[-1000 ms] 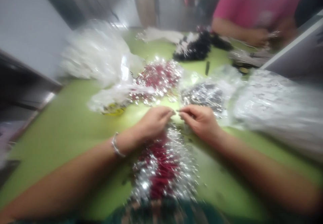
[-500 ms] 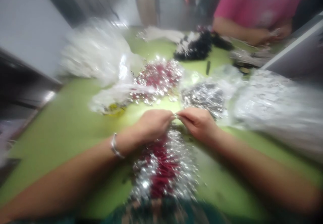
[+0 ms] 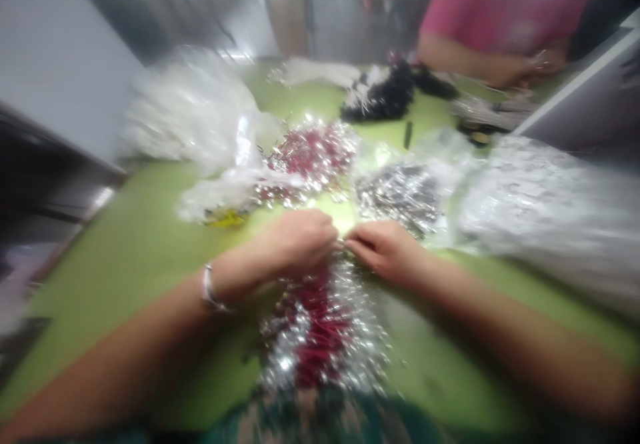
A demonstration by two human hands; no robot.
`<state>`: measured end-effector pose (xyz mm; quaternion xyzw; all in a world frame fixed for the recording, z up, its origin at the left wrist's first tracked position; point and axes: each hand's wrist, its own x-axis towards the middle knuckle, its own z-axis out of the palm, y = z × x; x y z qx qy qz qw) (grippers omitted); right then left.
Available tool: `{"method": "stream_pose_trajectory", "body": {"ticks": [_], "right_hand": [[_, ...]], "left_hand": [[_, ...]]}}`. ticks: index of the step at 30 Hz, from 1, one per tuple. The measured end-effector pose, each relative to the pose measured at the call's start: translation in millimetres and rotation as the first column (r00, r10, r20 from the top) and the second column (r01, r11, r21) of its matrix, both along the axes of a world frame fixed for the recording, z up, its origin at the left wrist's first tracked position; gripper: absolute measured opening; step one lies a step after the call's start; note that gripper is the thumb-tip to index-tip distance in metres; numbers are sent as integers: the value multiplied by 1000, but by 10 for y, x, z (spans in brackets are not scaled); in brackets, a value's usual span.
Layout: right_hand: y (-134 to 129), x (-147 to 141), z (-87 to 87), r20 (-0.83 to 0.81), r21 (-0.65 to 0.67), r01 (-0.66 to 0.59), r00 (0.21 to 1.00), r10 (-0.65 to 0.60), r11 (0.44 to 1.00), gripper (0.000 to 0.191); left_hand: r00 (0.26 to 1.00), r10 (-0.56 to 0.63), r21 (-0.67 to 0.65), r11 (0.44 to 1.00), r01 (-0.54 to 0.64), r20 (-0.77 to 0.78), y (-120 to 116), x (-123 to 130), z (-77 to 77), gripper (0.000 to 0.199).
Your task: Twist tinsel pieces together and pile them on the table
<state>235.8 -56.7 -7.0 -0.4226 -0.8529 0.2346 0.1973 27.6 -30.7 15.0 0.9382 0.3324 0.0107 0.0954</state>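
Red-and-silver strands lie heaped toward the desk's near edge, closer to it than either grip.
The right hand pinches narrowly beside the left hand, whose grip I cannot tell; anything held is too blurred.

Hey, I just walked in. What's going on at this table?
Someone's left hand and right hand are close together, fingertips pinched, apparently on a small thing too blurred to make out. Just below them, nearer the person, a red-and-silver pile lies on the green table. A second pile and a clear bag of silvery pieces lie beyond the hands. Across the table is another person in pink.
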Motion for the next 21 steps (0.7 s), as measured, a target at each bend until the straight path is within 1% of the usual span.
{"method": "stream_pose_trajectory", "body": {"ticks": [1,2,3,4,5,6,7,9,11,12,14,15,17,19,21], "right_hand": [[-3,2,-5,31,36,-11,999,10,999,18],[-7,5,-8,63,71,-39,997,35,997,19],[-12,9,-8,88,98,-80,994,71,992,21],[-16,12,-7,101,118,-125,988,113,985,24],[-18,17,-6,101,129,-163,983,151,978,27],[-16,23,-7,91,141,-186,981,174,972,30],[-9,31,-10,76,160,-183,982,173,970,34],[21,61,-29,45,229,-127,992,119,965,39],[67,106,-60,42,307,-80,997,70,948,40],[93,131,-77,54,338,-70,997,55,939,40],[142,181,-106,98,375,-73,994,39,924,39],[164,203,-116,121,387,-73,992,28,919,39],[208,244,-125,151,399,-53,989,-9,916,41],[252,281,-118,168,386,7,983,-78,923,41],[292,314,-98,212,331,87,963,-164,940,37]], "left_hand": [[996,17,-38,999,-13,88,63,-36,20,23],[978,57,-58,997,-47,199,131,-65,35,25],[944,133,-56,991,-122,301,200,-80,46,29],[903,232,-37,971,-234,363,268,-73,52,32],[861,328,-27,938,-345,388,331,-41,56,34],[840,407,-30,904,-425,358,389,16,59,36],[840,458,-37,883,-469,290,442,98,62,37],[829,539,-9,839,-544,150,531,309,72,39],[777,628,50,778,-626,-40,601,524,80,43],[749,657,80,754,-652,-86,630,610,81,42],[714,684,115,729,-675,-149,676,710,69,39],[707,687,122,726,-677,-165,694,718,56,36],[689,698,132,715,-687,-196,725,657,18,31],[674,710,140,702,-698,-204,750,517,-23,27],[691,697,138,716,-685,-190,765,333,-47,26]]}}
